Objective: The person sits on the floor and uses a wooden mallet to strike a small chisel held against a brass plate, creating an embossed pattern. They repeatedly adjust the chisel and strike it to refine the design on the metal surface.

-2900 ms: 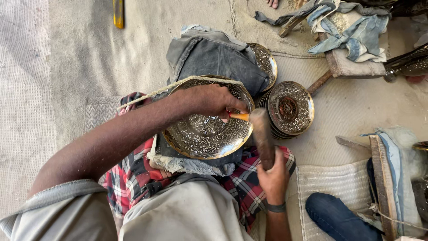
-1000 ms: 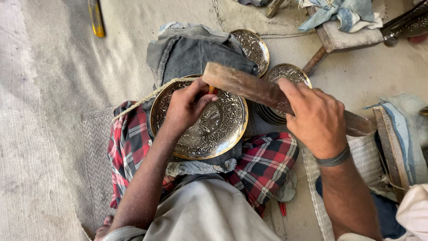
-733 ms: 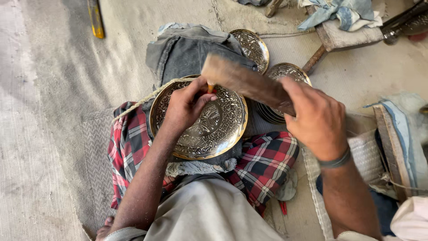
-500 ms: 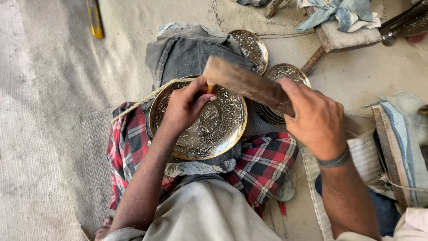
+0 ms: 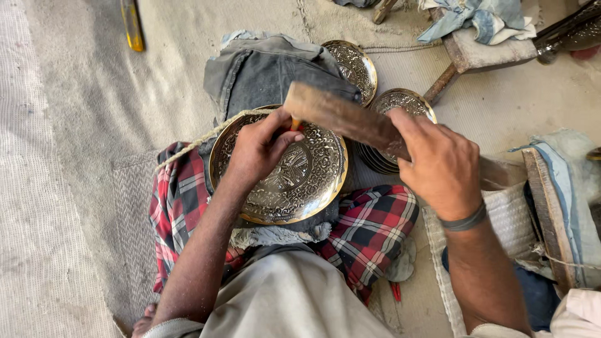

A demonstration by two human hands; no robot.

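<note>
Head view, looking straight down at lap. Engraved plate (image 5: 282,169) propped tilted on lap, over plaid cloth (image 5: 369,228) and grey denim (image 5: 269,66); likely padding so plate sits steady under blows. Rope (image 5: 200,139) running across plate's upper left rim, off to the left; probably a tie-down, cannot confirm.

Left hand (image 5: 260,150) resting on plate's upper left part, fingers pinched shut around a small chisel (image 5: 294,122), only its orange top showing. Tip seemingly set on the plate surface, contact hidden by fingers. Forearm coming up from lower left, wrist bent down onto plate, bracing.

Right hand (image 5: 441,163) closed on handle end of wooden mallet (image 5: 341,116), head end hovering just above the chisel top, about touching. Mallet held nearly level, angled up-left; grip far back on the handle, likely for swing. Wrist with dark band, forearm coming in from lower right.

Hands well apart, linked only by mallet meeting chisel.

Two more plates (image 5: 357,66) stacked behind, near mallet. Yellow tool (image 5: 133,26) on floor, far upper left, well apart.
</note>
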